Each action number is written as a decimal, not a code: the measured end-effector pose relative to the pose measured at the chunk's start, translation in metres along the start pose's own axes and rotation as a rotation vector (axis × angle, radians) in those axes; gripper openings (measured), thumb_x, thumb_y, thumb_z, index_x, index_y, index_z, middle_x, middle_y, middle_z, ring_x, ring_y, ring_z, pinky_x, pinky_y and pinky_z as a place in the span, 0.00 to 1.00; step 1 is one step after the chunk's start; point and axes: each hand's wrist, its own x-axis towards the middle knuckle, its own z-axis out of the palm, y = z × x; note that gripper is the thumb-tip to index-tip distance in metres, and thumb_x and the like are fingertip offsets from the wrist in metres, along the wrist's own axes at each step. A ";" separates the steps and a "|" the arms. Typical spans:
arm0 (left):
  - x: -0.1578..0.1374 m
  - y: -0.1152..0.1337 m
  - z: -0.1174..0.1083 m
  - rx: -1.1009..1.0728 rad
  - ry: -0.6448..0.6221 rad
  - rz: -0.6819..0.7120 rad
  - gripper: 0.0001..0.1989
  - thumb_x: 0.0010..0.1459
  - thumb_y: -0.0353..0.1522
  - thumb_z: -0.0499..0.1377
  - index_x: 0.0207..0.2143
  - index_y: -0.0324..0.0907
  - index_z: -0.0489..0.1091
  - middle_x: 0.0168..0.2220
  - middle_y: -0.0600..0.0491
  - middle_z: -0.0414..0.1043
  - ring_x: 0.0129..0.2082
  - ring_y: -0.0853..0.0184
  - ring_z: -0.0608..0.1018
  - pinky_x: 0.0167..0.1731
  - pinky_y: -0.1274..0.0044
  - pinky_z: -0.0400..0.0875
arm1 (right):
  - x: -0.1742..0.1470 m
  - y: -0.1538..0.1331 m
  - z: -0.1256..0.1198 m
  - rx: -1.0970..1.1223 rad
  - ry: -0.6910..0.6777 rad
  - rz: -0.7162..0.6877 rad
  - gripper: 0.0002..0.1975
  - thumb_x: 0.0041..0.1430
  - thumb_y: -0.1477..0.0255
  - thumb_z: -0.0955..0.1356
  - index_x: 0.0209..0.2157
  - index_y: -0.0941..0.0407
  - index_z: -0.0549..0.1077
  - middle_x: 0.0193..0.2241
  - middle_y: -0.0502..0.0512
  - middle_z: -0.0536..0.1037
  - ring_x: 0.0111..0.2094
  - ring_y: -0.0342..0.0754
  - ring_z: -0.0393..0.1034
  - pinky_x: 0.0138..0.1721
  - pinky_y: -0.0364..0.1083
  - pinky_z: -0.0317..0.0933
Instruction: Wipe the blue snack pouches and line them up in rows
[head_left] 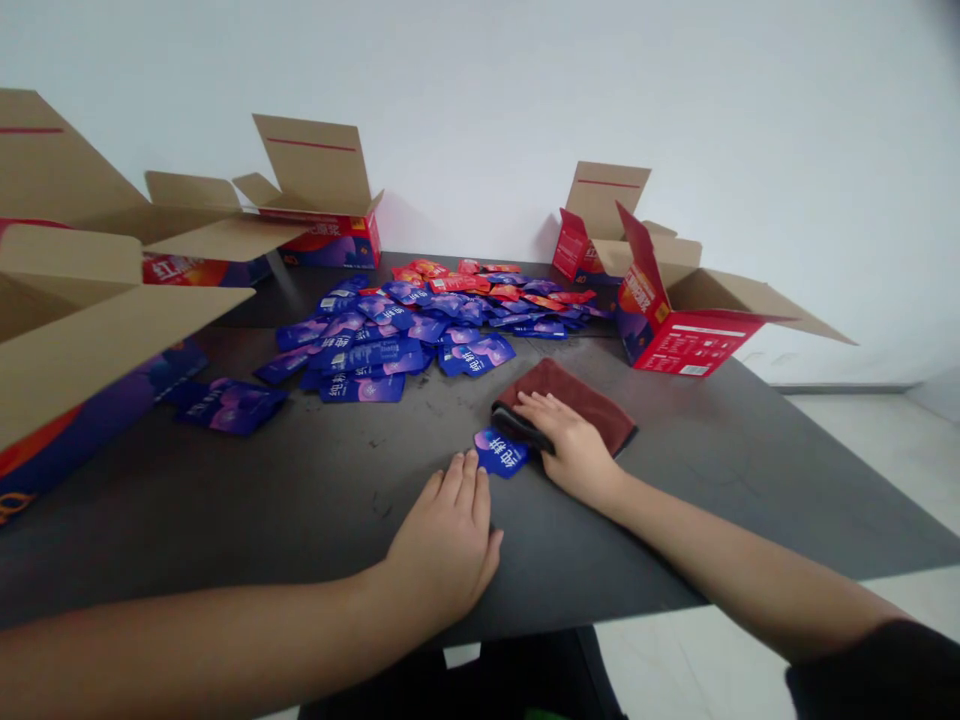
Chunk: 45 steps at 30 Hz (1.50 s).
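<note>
A blue pouch [502,455] with white lettering lies flat on the dark table near its front edge. My left hand [448,530] rests low on the table, fingers stretched out close together, their tips at the pouch's left edge. My right hand [574,445] curls over the near left side of a brown cloth [574,395], which spreads behind it. A black band [517,424] shows beneath these fingers, over the pouch's upper edge; whether it is the cloth's trim or a separate piece, I cannot tell. Farther back lies a heap of blue pouches [367,355] and red pouches [457,283].
Open cardboard boxes stand around the heap: a large box [90,400] at near left, another box [330,240] at back left, and a red box [675,335] on the right. A few loose pouches [231,405] lie by the left box. Behind the table [315,500] rises a white wall.
</note>
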 end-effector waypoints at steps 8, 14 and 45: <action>-0.001 0.000 0.001 -0.018 -0.027 -0.021 0.30 0.62 0.38 0.45 0.58 0.23 0.60 0.60 0.28 0.55 0.60 0.45 0.62 0.54 0.60 0.61 | -0.001 -0.007 -0.001 -0.002 0.008 0.008 0.31 0.45 0.85 0.60 0.53 0.57 0.69 0.56 0.60 0.70 0.60 0.51 0.59 0.62 0.59 0.51; 0.000 0.000 -0.001 -0.018 -0.025 -0.022 0.29 0.62 0.38 0.45 0.57 0.24 0.62 0.59 0.30 0.60 0.59 0.46 0.63 0.54 0.61 0.60 | 0.001 -0.006 -0.001 0.029 -0.109 -0.116 0.32 0.44 0.84 0.61 0.54 0.58 0.68 0.58 0.60 0.66 0.61 0.50 0.57 0.63 0.57 0.48; -0.001 0.000 -0.002 -0.015 -0.022 -0.019 0.30 0.62 0.39 0.46 0.58 0.24 0.60 0.60 0.28 0.56 0.60 0.45 0.62 0.54 0.61 0.61 | 0.000 -0.008 0.000 -0.031 -0.009 0.031 0.32 0.45 0.85 0.60 0.54 0.58 0.68 0.57 0.61 0.68 0.60 0.51 0.58 0.62 0.58 0.49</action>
